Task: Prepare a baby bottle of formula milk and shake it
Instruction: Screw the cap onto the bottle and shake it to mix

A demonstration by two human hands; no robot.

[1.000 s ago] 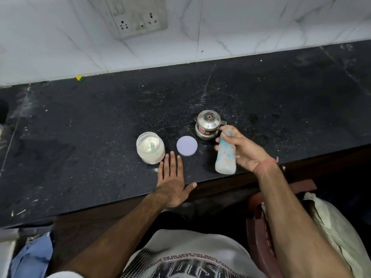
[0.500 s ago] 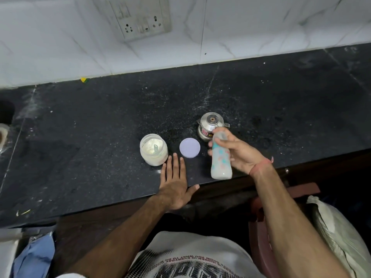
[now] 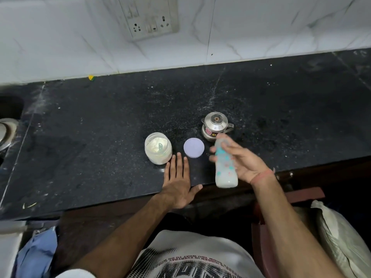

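My right hand [image 3: 242, 160] grips a baby bottle [image 3: 224, 167] with teal and pink prints and white milk inside, held above the counter's front edge; it is blurred by motion. Flat on the black counter [image 3: 100, 147] lies my left hand [image 3: 177, 187], fingers straight, just in front of an open jar of white formula powder [image 3: 158, 150] with a scoop in it. The jar's lilac lid [image 3: 194, 147] lies beside it.
A small steel lidded pot [image 3: 215, 126] stands behind the bottle. A white tiled wall with a socket panel [image 3: 150, 17] backs the counter. A steel sink [image 3: 6, 133] is at the far left. A chair and a sack [image 3: 345, 243] stand at the lower right.
The bottle in my right hand has shifted down and toward the counter's front edge, its base swinging nearer to me. My left hand stays flat on the counter.
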